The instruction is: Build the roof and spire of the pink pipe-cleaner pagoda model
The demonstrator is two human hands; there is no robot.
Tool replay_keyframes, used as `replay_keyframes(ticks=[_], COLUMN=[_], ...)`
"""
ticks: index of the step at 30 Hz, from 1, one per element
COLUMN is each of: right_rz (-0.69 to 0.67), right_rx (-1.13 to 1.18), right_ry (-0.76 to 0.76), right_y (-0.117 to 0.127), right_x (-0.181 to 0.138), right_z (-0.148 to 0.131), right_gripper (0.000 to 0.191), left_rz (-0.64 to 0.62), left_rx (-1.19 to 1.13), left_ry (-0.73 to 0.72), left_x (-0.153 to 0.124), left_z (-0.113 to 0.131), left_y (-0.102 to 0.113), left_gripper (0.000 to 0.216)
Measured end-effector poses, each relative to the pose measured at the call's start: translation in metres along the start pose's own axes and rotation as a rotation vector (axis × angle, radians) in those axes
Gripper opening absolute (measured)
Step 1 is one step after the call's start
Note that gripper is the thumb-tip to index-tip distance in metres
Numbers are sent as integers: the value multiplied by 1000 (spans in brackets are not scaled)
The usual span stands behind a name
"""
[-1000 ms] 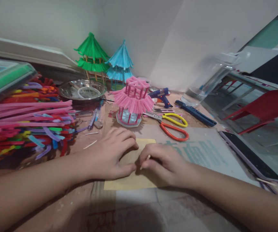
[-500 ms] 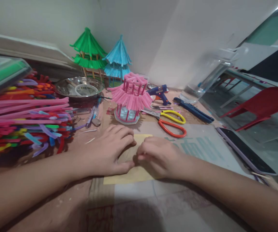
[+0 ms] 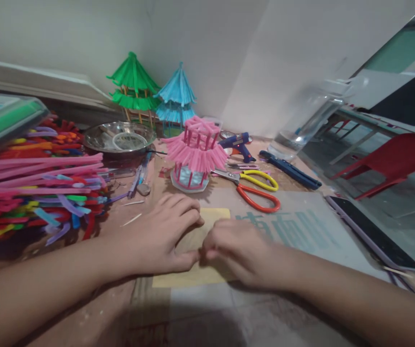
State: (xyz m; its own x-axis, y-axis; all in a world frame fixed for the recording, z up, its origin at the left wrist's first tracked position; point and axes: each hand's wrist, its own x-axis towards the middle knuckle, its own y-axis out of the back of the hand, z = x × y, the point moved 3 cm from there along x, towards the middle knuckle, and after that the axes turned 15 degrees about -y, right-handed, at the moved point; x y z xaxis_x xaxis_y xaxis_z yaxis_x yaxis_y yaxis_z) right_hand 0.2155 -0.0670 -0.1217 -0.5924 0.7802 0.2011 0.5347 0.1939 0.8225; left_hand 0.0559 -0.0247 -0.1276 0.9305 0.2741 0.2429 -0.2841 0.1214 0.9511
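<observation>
A yellow sheet point(image 3: 189, 278), which looks like paper, lies flat on the board in front of me. My left hand point(image 3: 171, 236) rests palm down on its left part, fingers stretched and thumb reaching right. Just beside that thumb, my right hand point(image 3: 241, 248) presses on the sheet with fingers curled together. What its fingertips hold, if anything, is hidden. Behind the hands stands a small pink pavilion model point(image 3: 196, 152) of fuzzy pipe cleaners on a pale base. Scissors point(image 3: 258, 193) with one yellow and one red handle lie to its right.
Pipe cleaners point(image 3: 41, 193) are heaped at left, near a metal bowl point(image 3: 95, 140). Green point(image 3: 133, 79) and blue point(image 3: 176, 91) pavilion models stand by the wall. A glue gun point(image 3: 239, 144), dark blue cutter-like tool point(image 3: 290, 168), clear bottle point(image 3: 294, 130) and phone point(image 3: 373, 233) are at right.
The whole view has shifted slightly, so the things appear lower. My right hand has moved a little toward me over the yellow sheet; my left hand stays flat in place.
</observation>
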Motion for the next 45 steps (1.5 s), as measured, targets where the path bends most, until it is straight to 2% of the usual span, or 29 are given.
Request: replay_keyframes(ticks=[2,7,10,14,18,22,25,28,30,33,37,41,45], right_rz=[80,12,109,18,107,29,143,45,-4,86,2,135,23], right_rx=[-58,-20,-84,-14,-114,-52,-108,-23,-3,-74,-18,-117,-45], right_ry=[-33,44,5,85,41,90,50,107,73,-26,36,-12,63], right_y=[2,0,2,-1,2,0,2,0,0,3,2,6,4], right_x=[1,0,-1,-4,-3,-3,-2,-3,-3,-1,-1,1,-1], right_z=[2,1,1,-3,-1,0,1,-2,-2,2,4,7,1], right_gripper=[21,20,18,19,17,21,17,16,17,18,18,16,17], left_rz=[-4,-6,-3,11,-1,3,-2,-10,-12,-10,-16,-9,3], left_rx=[5,-3,2,18,4,6,4,-1,2,5,13,13,10], left_ry=[3,-2,-14,-27,1,0,4,1,4,9,9,9,0], left_x=[0,-1,-1,0,0,-1,-1,0,0,1,0,0,0], left_z=[0,0,0,0,-2,-2,-2,-1,-1,-2,-1,-1,-2], left_y=[0,0,-1,-1,-2,-2,-2,-1,-1,-1,-1,-1,-1], left_gripper=[33,36,33,36,34,37,35,37,37,35,37,34,36])
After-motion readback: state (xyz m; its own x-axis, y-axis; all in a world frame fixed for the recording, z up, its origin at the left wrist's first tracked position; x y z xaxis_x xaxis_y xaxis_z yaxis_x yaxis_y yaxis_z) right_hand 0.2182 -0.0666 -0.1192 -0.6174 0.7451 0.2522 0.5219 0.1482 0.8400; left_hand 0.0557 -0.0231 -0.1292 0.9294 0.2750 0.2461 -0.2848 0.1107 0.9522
